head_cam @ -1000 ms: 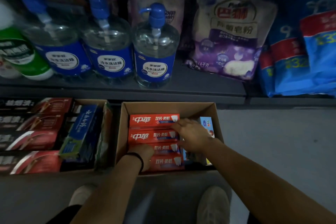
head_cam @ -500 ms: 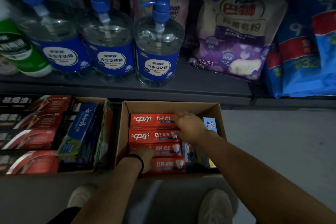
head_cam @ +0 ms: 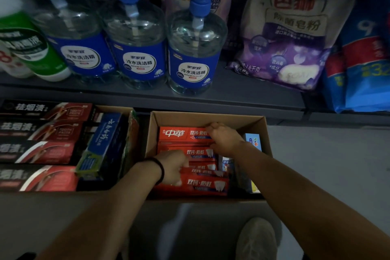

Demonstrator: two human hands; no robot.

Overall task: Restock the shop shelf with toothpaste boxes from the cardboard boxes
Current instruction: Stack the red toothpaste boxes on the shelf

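Your left hand (head_cam: 172,168) curls onto the near red toothpaste boxes (head_cam: 191,155) in the open cardboard box (head_cam: 207,119) while your right hand (head_cam: 224,138) grips the far ones' ends; they look light, stiff and crushable, so clamp the stack by its short ends.
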